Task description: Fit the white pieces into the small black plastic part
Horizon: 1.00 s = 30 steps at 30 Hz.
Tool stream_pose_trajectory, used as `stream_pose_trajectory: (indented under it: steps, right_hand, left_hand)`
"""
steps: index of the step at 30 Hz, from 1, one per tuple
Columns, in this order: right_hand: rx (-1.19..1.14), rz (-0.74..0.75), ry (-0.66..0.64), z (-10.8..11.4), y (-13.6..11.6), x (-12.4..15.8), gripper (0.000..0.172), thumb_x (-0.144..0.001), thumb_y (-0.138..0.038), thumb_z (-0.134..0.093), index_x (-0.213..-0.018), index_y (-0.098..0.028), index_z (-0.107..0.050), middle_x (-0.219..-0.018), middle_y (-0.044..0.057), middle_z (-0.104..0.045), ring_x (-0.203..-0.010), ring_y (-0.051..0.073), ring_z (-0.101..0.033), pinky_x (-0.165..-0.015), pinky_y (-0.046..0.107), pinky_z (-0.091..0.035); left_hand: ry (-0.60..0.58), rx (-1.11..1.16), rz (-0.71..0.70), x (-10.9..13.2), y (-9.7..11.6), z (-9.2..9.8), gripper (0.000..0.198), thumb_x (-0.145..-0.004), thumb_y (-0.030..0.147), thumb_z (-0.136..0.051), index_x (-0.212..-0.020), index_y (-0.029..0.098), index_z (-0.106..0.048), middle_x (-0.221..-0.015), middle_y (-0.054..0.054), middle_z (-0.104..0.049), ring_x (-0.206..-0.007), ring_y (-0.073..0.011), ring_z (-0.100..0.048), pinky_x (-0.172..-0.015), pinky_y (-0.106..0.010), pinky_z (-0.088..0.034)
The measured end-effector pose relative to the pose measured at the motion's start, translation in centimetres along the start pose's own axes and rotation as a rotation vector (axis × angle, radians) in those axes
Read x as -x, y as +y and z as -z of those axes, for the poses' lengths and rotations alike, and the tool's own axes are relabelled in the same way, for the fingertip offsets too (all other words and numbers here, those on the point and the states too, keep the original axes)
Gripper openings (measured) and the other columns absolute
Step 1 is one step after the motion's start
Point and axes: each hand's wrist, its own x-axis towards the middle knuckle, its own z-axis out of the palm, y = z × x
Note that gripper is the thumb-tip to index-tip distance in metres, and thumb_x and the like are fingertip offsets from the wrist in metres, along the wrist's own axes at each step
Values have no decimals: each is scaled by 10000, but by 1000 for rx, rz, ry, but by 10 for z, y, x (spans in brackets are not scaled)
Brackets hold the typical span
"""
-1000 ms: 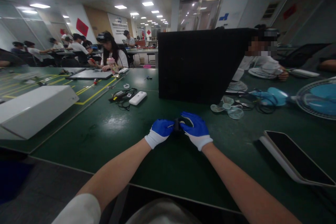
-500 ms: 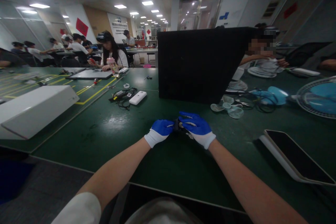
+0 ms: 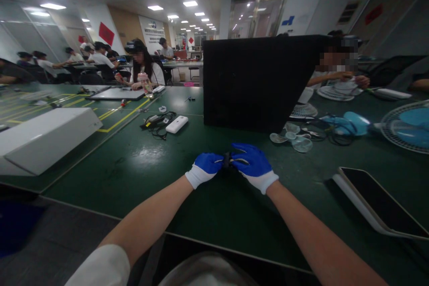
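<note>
Both of my hands wear blue-and-white gloves and meet over the green table (image 3: 134, 174). My left hand (image 3: 205, 167) is closed on one side of a small black part (image 3: 228, 160). My right hand (image 3: 252, 165) curls over its other side, fingers closed on it. Most of the part is hidden between the gloves, so I cannot make out what it is. A large black panel (image 3: 254, 82) stands upright just behind my hands.
A white box (image 3: 43, 136) lies at the left. A white power bank (image 3: 176, 124) and black cables (image 3: 156, 123) lie beyond. A clear fan blade (image 3: 295, 139) and blue fan parts (image 3: 348, 123) sit right, a dark tablet (image 3: 378, 201) nearer. Other people sit at tables behind.
My right hand has shifted a little over the black part and its fingers have turned. My left hand has stayed almost still.
</note>
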Motion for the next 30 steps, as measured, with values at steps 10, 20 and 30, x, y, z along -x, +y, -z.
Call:
stream_pose_trajectory:
  steps: [10, 20, 30]
  right_hand:
    - [-360, -248, -4, -4, 1, 4, 224, -925, -376, -615, -1042, -265, -770, -1353, 65, -674, -1254, 260, -627, -1099, 515, -485]
    - [115, -217, -15, -1, -12, 1, 162, -864, -284, -626, -834, -248, -780, -1217, 70, -740, -1193, 326, -649, -1066, 552, -479]
    - [181, -154, -28, 6, -8, 1, 315, -799, -391, -730, -1082, -255, -758, -1429, 79, -619, -1317, 342, -559, -1106, 561, -431]
  left_hand:
    - [-2, 21, -40, -1, -2, 1, 289, -967, 248, -496, -952, 233, -784, -966, -17, -784, -902, -177, -707, -884, -294, -528]
    - [-71, 81, -100, 2, 0, 8, 262, -960, 253, -517, -911, 222, -773, -932, -11, -778, -869, -165, -701, -879, -283, -517]
    - [-82, 111, -35, 2, 4, 3, 276, -961, 280, -521, -992, 243, -793, -985, -9, -787, -890, -181, -712, -883, -297, -538]
